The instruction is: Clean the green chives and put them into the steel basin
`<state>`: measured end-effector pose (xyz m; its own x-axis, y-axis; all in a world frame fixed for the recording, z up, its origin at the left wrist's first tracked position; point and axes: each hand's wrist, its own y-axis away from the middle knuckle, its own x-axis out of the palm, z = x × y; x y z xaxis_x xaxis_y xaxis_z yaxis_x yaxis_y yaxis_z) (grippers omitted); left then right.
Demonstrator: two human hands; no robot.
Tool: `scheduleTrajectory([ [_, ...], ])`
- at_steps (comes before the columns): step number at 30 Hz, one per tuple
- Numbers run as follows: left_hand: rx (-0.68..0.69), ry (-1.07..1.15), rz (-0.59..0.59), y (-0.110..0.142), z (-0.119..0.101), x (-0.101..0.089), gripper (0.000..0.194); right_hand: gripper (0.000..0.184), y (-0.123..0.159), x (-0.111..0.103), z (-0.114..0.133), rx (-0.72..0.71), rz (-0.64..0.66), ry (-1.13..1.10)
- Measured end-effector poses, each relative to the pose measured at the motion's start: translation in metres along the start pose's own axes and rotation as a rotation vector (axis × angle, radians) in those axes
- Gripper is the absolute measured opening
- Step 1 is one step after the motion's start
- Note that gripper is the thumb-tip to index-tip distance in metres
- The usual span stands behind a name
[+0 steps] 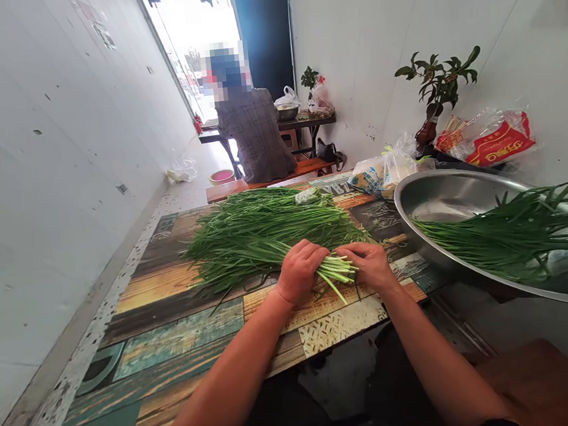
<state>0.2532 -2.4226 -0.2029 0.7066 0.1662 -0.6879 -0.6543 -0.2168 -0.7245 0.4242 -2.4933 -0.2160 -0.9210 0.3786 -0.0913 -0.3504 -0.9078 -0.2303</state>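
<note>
My left hand [302, 271] is wrapped round a bunch of garlic chives [338, 269], their pale stem ends pointing right and their leaves trailing left. At those stem ends my right hand [368, 265] is closed in a pinch, its fingertips touching the ends. What exactly lies between these fingertips is too small to make out. A large pile of garlic chives [259, 222] lies just beyond both hands on the wood-patterned table [173, 317]. Part of it is bound with a pale band [306, 197].
To the right, a wide steel basin [455, 186] holds more garlic chives [517, 231]. Behind it are plastic bags [385, 173], a red package [501, 142] and a potted plant [436, 91]. Trimmings [379, 216] litter the table. Another person [259, 135] sits at a farther table, back turned.
</note>
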Motion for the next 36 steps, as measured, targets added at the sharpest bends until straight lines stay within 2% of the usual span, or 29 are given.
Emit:
scheduleTrajectory([
  [3, -0.005, 0.007, -0.008, 0.000, 0.000, 0.000, 0.022, 0.024, -0.001, -0.001, -0.002, -0.021, -0.067, 0.027],
  [9, -0.027, -0.007, 0.022, 0.000, -0.001, 0.000, 0.027, 0.026, 0.000, -0.007, 0.002, -0.143, -0.020, 0.247],
  [13, -0.015, -0.023, 0.041, 0.001, -0.001, 0.001, 0.027, 0.030, 0.001, -0.003, 0.002, -0.229, -0.044, 0.431],
  [18, -0.016, -0.038, 0.068, 0.002, 0.000, 0.002, 0.026, 0.031, -0.001, 0.003, -0.001, -0.259, -0.155, 0.498],
  [23, -0.027, -0.056, 0.034, 0.002, 0.001, 0.001, 0.024, 0.037, -0.003, -0.006, 0.001, -0.182, -0.323, 0.488],
  [25, -0.022, -0.064, 0.022, 0.003, 0.002, 0.002, 0.023, 0.047, -0.003, -0.010, 0.003, -0.131, -0.297, 0.434],
  [27, -0.020, -0.067, 0.022, 0.003, 0.002, 0.003, 0.022, 0.051, -0.003, -0.012, 0.004, -0.137, -0.267, 0.404],
  [30, -0.022, -0.066, 0.029, 0.003, 0.002, 0.003, 0.023, 0.030, -0.005, -0.010, 0.004, -0.209, -0.245, 0.364],
  [31, -0.024, -0.065, 0.033, 0.002, 0.001, 0.003, 0.023, 0.027, -0.006, -0.009, 0.004, -0.204, -0.209, 0.318],
  [34, -0.026, -0.066, 0.043, 0.002, 0.000, 0.001, 0.025, 0.038, -0.009, -0.006, 0.003, -0.098, -0.027, 0.131],
  [36, -0.030, -0.064, 0.046, 0.002, 0.000, 0.001, 0.027, 0.032, -0.009, -0.004, 0.004, -0.073, 0.086, 0.126],
])
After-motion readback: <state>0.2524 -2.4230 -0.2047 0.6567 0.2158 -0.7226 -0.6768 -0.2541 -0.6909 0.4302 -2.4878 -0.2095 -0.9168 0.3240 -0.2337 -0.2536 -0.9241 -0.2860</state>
